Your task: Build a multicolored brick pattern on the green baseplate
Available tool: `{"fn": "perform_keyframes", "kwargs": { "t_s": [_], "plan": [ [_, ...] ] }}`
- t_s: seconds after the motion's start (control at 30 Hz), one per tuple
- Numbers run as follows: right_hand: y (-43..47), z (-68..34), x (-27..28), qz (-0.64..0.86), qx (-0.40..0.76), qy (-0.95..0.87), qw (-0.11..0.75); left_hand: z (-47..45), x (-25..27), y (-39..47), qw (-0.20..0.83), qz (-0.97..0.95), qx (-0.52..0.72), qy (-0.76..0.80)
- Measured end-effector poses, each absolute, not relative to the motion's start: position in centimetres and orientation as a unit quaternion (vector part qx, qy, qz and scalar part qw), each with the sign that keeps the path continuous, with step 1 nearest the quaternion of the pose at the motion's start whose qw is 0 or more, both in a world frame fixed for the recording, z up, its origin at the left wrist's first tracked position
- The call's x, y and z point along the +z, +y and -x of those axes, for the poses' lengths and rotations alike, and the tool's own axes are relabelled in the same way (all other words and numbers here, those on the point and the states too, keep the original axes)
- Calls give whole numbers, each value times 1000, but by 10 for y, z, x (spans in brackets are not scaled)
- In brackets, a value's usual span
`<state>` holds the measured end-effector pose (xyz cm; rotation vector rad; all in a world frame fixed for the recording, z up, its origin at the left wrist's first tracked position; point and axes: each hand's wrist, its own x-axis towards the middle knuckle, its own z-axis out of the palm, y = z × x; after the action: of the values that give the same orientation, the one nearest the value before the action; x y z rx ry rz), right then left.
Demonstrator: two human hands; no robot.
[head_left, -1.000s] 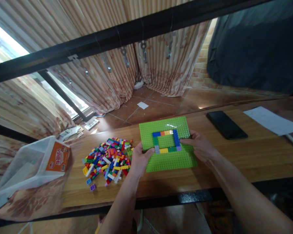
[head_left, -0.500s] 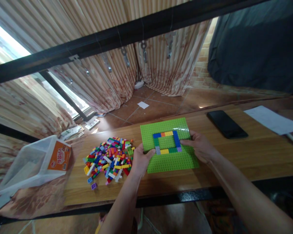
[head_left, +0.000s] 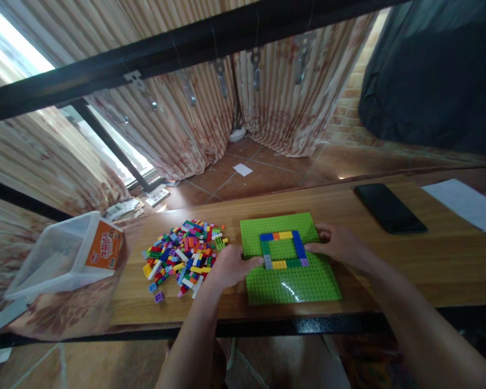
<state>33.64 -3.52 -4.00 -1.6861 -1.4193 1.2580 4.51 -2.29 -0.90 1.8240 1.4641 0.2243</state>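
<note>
A bright green baseplate (head_left: 291,283) lies level on the wooden table in front of me, its studs facing up. On it is a rectangular outline of toy bricks (head_left: 299,244) in blue, orange, yellow, green, grey and purple, with bare studs inside. My left hand (head_left: 231,266) grips the plate's left edge, thumb on top beside the grey corner brick. At the right edge, my right hand (head_left: 334,243) pinches the plate with its thumb near the blue side; its other fingers curl at the rim, partly hidden.
Loose mixed bricks (head_left: 186,251) are heaped left of the plate, with a purple brick (head_left: 159,297) near the front. Further left stands a clear plastic bin (head_left: 60,254) with an orange label. A black phone (head_left: 390,208) and white paper (head_left: 464,202) lie to the right.
The baseplate has come down from a raised tilt to lie flat, with both hands still on its edges. My view has shifted slightly.
</note>
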Motion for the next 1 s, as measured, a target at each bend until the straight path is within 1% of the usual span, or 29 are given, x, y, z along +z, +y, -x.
{"fn": "perform_keyframes", "kwargs": {
  "t_s": [0.1,0.27,0.37,0.47,0.53,0.6,0.67,0.83,0.9,1.0],
  "plan": [
    [-32,-339,-45,655,394,-577,288,-43,-7,-23,350,-738,44,575],
    [-28,-341,-52,707,295,-597,240,-37,-9,-19,254,-737,28,626],
    [-26,-341,-53,732,248,-589,238,-37,-9,-16,229,-719,63,653],
    [-26,-333,-49,751,192,-579,251,-37,-11,-13,209,-702,140,666],
    [-28,-322,-45,736,174,-587,288,-34,-12,-10,209,-692,187,665],
    [-31,-310,-42,689,170,-622,332,-29,-14,-5,209,-677,228,668],
    [-33,-297,-43,629,157,-677,348,-22,-14,0,213,-657,272,670],
    [-37,-282,-53,544,138,-777,286,1,-11,12,227,-599,367,674],
    [-36,-282,-57,532,135,-791,270,11,-8,14,242,-615,365,656],
    [-35,-284,-62,528,129,-796,266,30,-4,11,290,-683,312,593]
  ]
}}
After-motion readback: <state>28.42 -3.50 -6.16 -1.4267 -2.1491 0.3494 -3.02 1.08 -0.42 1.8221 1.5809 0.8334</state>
